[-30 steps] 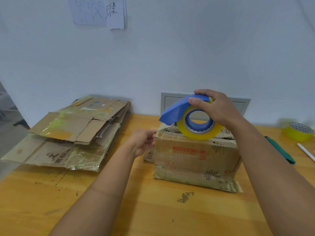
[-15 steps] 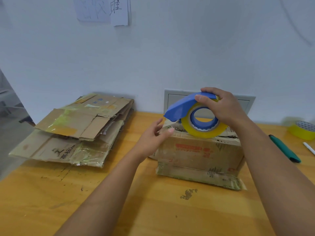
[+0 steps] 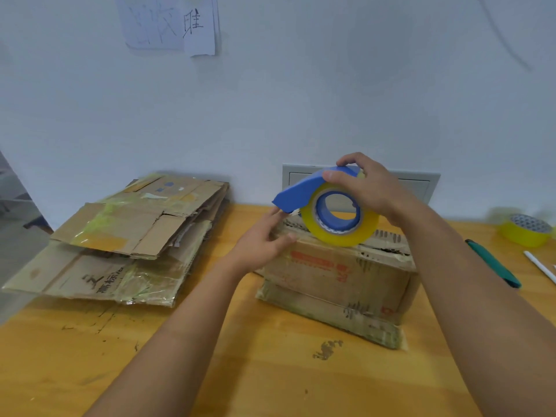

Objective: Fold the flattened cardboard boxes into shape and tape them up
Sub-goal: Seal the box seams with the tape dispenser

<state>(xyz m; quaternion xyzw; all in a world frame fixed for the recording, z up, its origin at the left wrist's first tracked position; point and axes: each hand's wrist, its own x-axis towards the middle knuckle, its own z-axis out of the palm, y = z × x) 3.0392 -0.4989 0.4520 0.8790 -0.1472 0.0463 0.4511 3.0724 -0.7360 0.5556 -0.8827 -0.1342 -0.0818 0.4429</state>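
Head view. Folded cardboard box (image 3: 337, 278) stands on the wooden table (image 3: 210, 371), a little right of centre, its back edge near the white wall (image 3: 301, 100) and in front of a grey wall panel (image 3: 421, 185). Top flaps meet in a ragged seam along the upper right edge; old tape wrinkles along the bottom front edge.

Right hand (image 3: 365, 188) grips the blue tape dispenser (image 3: 304, 191) from above, fingers curled over its top and thumb on the near side. The yellow tape roll (image 3: 340, 227) in the dispenser rests on the box top, near the left end. The dispenser's blue nose juts out past the box's left edge.

Left hand (image 3: 261, 242) sits at the box's upper left corner, fingers straight and slightly spread, fingertips touching the corner just below the dispenser nose; thumb lies on the front face.

Stack of flattened boxes (image 3: 120, 236) lies at the left, well apart from the folded box, overhanging the table's left edge. Bare table strip between stack and box, crossed by the left forearm. Wide bare table in front of the box.

Right side: green-handled tool (image 3: 493, 263), white pen (image 3: 540, 266) and a second yellow tape roll (image 3: 526, 230), all apart from the box. Paper notes (image 3: 171, 22) on the wall above.
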